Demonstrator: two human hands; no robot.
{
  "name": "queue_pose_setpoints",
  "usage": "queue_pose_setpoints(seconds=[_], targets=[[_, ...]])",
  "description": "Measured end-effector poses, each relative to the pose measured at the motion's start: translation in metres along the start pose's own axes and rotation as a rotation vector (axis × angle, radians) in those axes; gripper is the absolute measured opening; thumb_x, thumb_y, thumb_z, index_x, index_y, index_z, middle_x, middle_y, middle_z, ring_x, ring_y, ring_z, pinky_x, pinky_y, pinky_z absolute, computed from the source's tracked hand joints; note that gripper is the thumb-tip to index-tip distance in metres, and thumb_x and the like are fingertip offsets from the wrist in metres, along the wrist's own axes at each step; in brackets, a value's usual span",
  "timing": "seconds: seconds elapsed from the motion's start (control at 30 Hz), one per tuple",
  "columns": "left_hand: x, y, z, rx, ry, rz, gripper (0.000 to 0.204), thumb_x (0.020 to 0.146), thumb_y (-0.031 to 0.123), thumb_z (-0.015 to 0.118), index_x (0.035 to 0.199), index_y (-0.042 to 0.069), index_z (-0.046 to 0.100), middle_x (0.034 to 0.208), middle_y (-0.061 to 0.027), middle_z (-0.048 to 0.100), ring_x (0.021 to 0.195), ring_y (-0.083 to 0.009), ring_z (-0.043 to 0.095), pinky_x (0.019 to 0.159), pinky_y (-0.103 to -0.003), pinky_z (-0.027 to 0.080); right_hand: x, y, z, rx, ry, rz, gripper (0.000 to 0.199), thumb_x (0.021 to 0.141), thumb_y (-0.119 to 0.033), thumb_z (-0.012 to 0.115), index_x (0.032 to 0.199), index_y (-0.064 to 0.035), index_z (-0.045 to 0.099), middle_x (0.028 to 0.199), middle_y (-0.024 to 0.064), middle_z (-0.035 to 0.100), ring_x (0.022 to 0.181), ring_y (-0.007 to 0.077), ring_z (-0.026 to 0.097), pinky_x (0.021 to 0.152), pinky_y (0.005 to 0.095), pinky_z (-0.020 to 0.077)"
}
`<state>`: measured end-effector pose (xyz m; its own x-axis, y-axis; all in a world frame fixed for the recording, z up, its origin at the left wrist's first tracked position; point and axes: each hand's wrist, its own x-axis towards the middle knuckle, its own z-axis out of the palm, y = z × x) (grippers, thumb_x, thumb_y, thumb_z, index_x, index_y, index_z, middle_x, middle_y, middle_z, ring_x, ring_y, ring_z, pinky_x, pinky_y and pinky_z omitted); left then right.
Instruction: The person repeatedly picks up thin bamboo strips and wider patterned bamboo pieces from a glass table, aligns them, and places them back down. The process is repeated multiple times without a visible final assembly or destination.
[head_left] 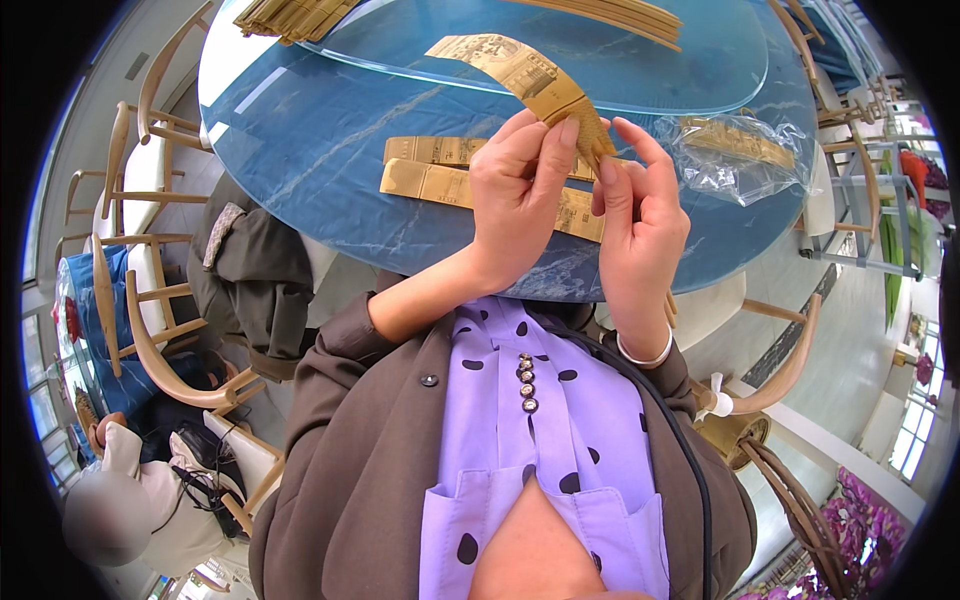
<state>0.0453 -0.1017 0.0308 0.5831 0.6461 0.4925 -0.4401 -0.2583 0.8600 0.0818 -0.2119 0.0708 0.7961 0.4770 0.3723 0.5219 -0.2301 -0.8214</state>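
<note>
A long gold printed paper strip (515, 72) arches up to the left above the blue marbled table (330, 190). My left hand (515, 190) pinches it near its lower part between thumb and fingers. Close beside it, my right hand (643, 215) grips the strip's lower right end with the thumb, its index finger raised and bent. Beneath my hands, two more gold strips lie on the table: a front strip (425, 182) and a back strip (425, 150), both partly covered by my left hand. To the right lies a clear plastic bag (745, 165) with gold strips inside.
A glass turntable (600, 80) takes up the table's far part. On it rest a stack of gold strips (290, 15) at the left and another bundle (610, 15) farther right. Wooden chairs (165, 350) stand around. A dark coat (255, 270) hangs left; a person (190, 500) is at lower left.
</note>
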Motion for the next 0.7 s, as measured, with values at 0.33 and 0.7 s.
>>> queue_pose_setpoints(seconds=[0.33, 0.7], targets=[[0.004, 0.014, -0.01, 0.123, -0.01, 0.034, 0.02, 0.092, 0.009, 0.07, 0.077, -0.002, 0.063, 0.066, -0.007, 0.051, 0.053, -0.0159, 0.046, 0.047, -0.029, 0.034, 0.0, 0.005, 0.002, 0.09, -0.007, -0.041, 0.023, 0.103, -0.014, 0.057, 0.123, -0.0034, 0.061, 0.071, -0.0008, 0.057, 0.062, 0.006, 0.05, 0.056, 0.0215, 0.0398], [-0.001, 0.012, -0.011, -0.177, -0.077, -0.25, 0.02, 0.103, 0.017, 0.059, 0.101, -0.001, 0.067, 0.092, -0.0019, 0.071, 0.069, -0.003, 0.053, 0.06, -0.019, 0.044, 0.004, 0.003, 0.001, -0.018, -0.099, -0.025, 0.031, 0.101, -0.014, 0.059, 0.129, -0.0037, 0.056, 0.072, 0.0072, 0.063, 0.061, 0.017, 0.061, 0.058, 0.0293, 0.0474]])
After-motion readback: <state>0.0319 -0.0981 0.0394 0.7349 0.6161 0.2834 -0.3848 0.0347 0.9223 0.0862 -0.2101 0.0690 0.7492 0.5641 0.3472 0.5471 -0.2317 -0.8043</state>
